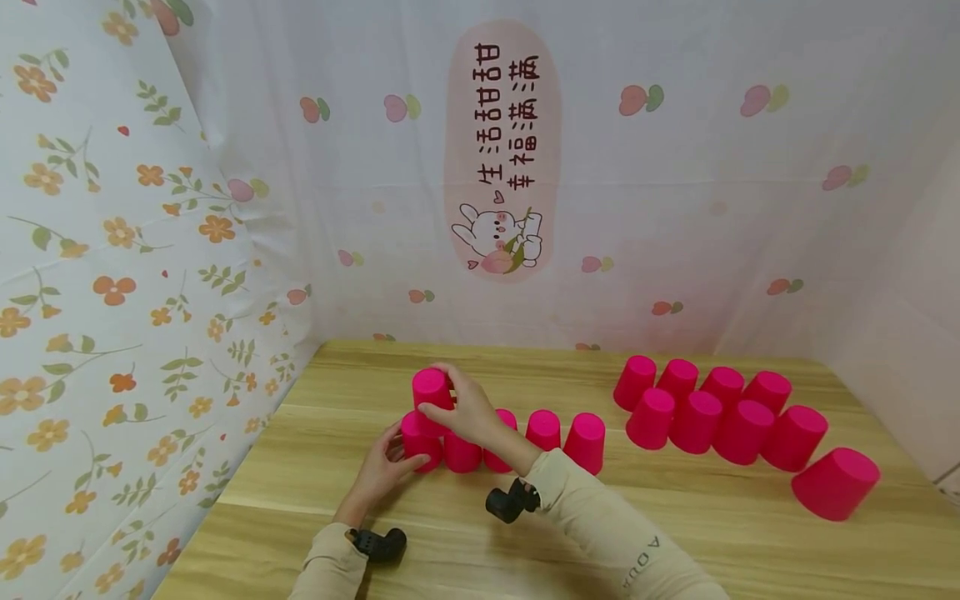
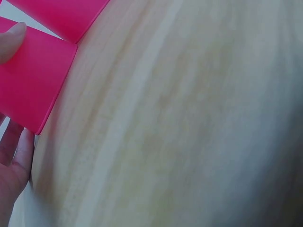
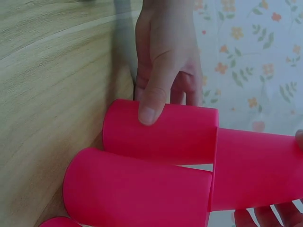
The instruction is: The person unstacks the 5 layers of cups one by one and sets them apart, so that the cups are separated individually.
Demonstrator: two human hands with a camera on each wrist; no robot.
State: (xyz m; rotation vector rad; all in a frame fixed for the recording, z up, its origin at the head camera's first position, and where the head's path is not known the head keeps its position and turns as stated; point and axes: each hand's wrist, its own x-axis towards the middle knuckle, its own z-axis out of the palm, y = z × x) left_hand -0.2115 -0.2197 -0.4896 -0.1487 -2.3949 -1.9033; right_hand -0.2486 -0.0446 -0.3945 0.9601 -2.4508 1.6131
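Upside-down pink cups stand side by side in a front row. My left hand [image 1: 380, 473] holds the leftmost cup [image 1: 420, 446] of that row, thumb on its near side and fingers around the far side. In the left wrist view the thumb [image 2: 13, 41] lies against the pink wall. My right hand [image 1: 471, 411] grips an upper cup [image 1: 431, 389] between thumb and fingers. That cup is upside down too, and its rim sits across the tops of the leftmost cup and the second cup [image 3: 142, 187]. The right fingers [image 3: 270, 216] show beneath it in the right wrist view.
To the right in the same row are further cups [image 1: 543, 429], ending in one [image 1: 585, 443] near the right forearm. Two more rows of upside-down pink cups [image 1: 696, 422] stand at the table's right, with a nearer one [image 1: 836, 485]. A patterned cloth [image 1: 360, 192] hangs behind the wooden table [image 1: 450, 533].
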